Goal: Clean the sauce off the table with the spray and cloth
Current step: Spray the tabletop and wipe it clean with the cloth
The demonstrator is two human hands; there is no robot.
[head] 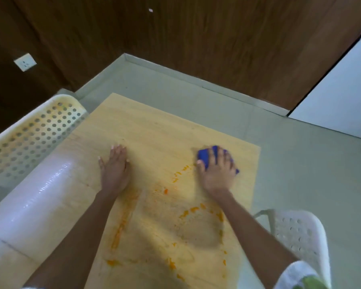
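1. Blue cloth (204,158) is lying bunched near the table's (154,126) far right edge, under the right hand (217,174), whose fingers are curling over it.
2. Left hand (115,170) is pressing flat, holding nothing.
3. Orange sauce (121,226) is streaking the near surface.
4. Being soft and light, the cloth probably needs palm pressure from above.

1. A cream perforated chair (32,132) stands at the left, its back against the tabletop's far-left edge.
2. A white perforated chair (298,232) stands at the lower right, just beside the tabletop's right edge.
3. A grey floor (300,163) extends beyond the tabletop to the walls.
4. Dark wood wall panelling (196,38) forms the room corner.
5. A white wall socket (25,62) is mounted on the left panel.
6. A white panel (342,97) occupies the right wall.
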